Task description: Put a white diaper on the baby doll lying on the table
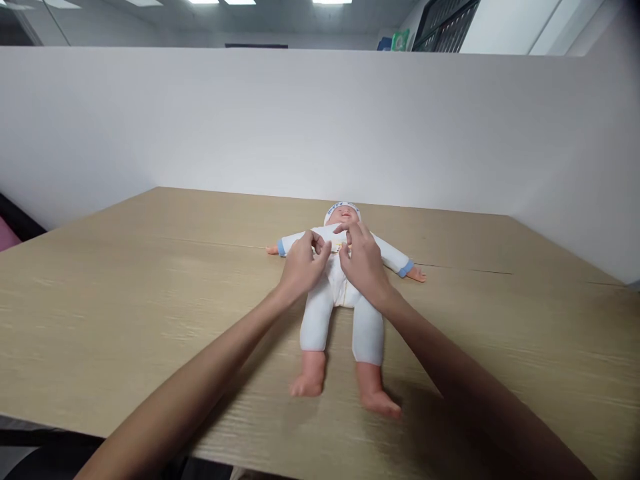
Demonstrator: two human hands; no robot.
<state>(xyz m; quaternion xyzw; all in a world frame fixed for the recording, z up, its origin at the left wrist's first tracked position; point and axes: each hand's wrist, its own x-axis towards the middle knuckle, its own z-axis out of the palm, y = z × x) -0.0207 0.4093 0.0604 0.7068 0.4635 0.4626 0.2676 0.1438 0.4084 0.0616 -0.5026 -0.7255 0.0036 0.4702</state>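
A baby doll [345, 215] lies on its back, arms spread and bare feet towards me. It wears a white cap, a white top [327, 233] with blue cuffs and a white diaper [343, 290] over white legs. My left hand [306, 261] is at one side of the doll's waist, thumb and fingers curled together near the top edge of the diaper. On the other side, my right hand [364, 259] has its thumb bent inward and its index finger raised over the top. What the fingertips pinch is too small and covered to make out.
The doll lies on a wide wood-patterned table [150, 293] with a thin seam across it. A white partition [310, 127] stands along the back and sides. Something dark and pink [9, 233] shows beyond the left edge.
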